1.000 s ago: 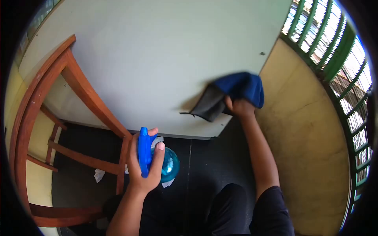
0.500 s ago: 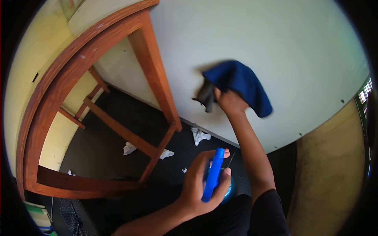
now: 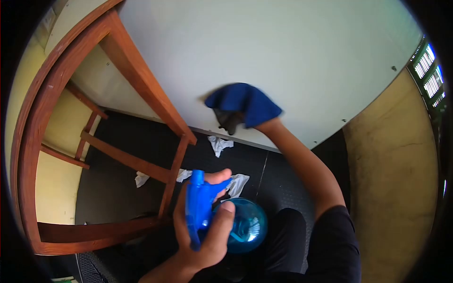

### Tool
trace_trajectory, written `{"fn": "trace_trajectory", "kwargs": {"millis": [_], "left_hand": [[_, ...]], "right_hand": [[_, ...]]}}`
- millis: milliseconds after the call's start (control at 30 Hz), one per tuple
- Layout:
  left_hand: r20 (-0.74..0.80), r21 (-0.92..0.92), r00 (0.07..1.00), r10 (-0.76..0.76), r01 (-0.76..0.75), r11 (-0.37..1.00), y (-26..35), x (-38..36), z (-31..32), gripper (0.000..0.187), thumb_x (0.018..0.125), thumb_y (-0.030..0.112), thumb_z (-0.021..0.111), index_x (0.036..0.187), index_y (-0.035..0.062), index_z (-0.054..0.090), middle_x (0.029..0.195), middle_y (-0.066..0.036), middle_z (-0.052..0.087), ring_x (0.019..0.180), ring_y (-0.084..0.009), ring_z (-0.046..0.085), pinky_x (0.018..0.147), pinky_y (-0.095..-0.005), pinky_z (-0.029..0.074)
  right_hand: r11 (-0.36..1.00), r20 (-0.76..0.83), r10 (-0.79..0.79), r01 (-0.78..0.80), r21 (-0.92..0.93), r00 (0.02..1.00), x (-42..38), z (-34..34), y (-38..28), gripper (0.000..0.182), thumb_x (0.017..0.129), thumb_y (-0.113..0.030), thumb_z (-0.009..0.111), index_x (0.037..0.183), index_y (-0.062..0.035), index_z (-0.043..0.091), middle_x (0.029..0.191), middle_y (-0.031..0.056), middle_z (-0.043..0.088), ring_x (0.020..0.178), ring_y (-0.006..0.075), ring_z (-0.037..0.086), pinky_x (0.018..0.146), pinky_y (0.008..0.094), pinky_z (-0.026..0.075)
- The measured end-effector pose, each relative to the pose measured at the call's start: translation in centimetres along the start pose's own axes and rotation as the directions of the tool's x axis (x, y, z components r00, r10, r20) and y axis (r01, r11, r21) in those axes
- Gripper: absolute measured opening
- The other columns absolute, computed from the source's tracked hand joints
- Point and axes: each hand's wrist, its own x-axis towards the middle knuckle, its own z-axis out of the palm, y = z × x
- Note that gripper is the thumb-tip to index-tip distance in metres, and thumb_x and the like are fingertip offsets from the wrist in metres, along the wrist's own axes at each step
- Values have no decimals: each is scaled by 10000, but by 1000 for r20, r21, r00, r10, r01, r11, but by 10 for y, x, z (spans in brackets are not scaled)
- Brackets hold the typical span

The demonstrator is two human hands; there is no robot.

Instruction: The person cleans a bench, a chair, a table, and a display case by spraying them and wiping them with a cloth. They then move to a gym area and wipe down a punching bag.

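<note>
My left hand [image 3: 207, 236] is wrapped round the neck of a spray bottle [image 3: 247, 226], with a blue trigger head and a see-through blue body. The bottle is held low in front of my knees. My right hand [image 3: 266, 126] presses a dark blue cloth [image 3: 245, 101] to the lower part of a white board [image 3: 302, 61]. Most of the right fingers are hidden under the cloth, and a grey fold of it hangs below them.
A reddish wooden table frame [image 3: 151, 99] stands at the left, close to the board. Several crumpled white papers [image 3: 219, 145] lie on the black floor [image 3: 269, 177]. A stained beige wall [image 3: 387, 174] is at the right, with a louvred window [image 3: 427, 70] above it.
The cloth and my right hand have moved down along the board towards its lower edge. My left hand has turned the bottle, so its round body now shows. The view has shifted.
</note>
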Motion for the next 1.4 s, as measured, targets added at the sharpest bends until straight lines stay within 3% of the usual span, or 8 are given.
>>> {"fn": "trace_trajectory", "kwargs": {"millis": [267,500,567,733,833,1200,1367,1400], "left_hand": [[-114,-130,990,-79,64,989,-7,11,-18,455,929,127,613,1342,-15,484,1336,-194,576,1242,-275,570,1039,-398,446],[-230,-83,970,-76,58,995,0,6,-33,477,920,151,629,1336,-29,481,1324,-216,576,1232,-293,576,1026,-391,455],[-204,-52,974,-100,92,994,0,4,-37,480,908,161,643,1319,-30,488,1307,-228,579,1230,-305,576,1020,-395,460],[-271,44,932,-240,261,964,9,-10,-35,494,900,125,573,1359,16,426,1371,-186,542,1317,-302,523,1088,-389,425],[-318,-30,895,-312,319,947,11,-9,-25,499,825,191,734,1234,24,503,1262,-232,599,1182,-274,592,1033,-424,442],[-239,-18,914,-328,334,943,14,-15,-11,588,807,153,632,1344,22,432,1325,-186,569,1302,-322,540,1088,-391,437],[-223,-96,920,-322,308,947,10,-25,-14,563,823,143,636,1335,30,432,1328,-188,566,1318,-321,524,1079,-394,452],[-200,-138,932,-302,278,951,7,-26,-20,545,844,120,636,1337,29,421,1332,-194,561,1330,-324,511,1079,-397,462]], "right_hand": [[24,-338,-196,-340,-940,920,-192,-108,40,549,893,-485,586,1250,-69,619,1339,174,583,1342,375,458,1159,528,279],[825,-887,-113,-455,-335,448,-141,4,150,690,834,-521,511,1349,-63,544,1449,137,506,1367,370,418,1160,576,230],[202,-594,296,-657,-726,748,-78,35,62,740,845,-584,502,1399,-93,500,1483,116,472,1398,348,381,1174,561,216],[977,-88,137,-149,-151,987,15,163,108,561,862,-298,705,1344,-61,542,1335,202,572,1300,338,507,1111,451,385],[904,-10,-106,92,-417,994,51,190,79,459,806,-201,716,1219,-39,596,1102,196,679,1002,360,672,860,406,543],[631,216,140,-255,733,966,-109,-33,29,323,745,-194,778,1009,-16,720,1040,180,700,1013,296,652,915,389,509],[614,-58,304,-149,775,951,-243,-73,78,215,802,-145,711,969,-11,686,1043,129,684,1001,252,645,871,376,523],[956,-242,275,-291,-32,930,-252,-63,75,257,759,-170,734,968,-23,708,994,157,679,1005,297,643,894,420,509]]}}
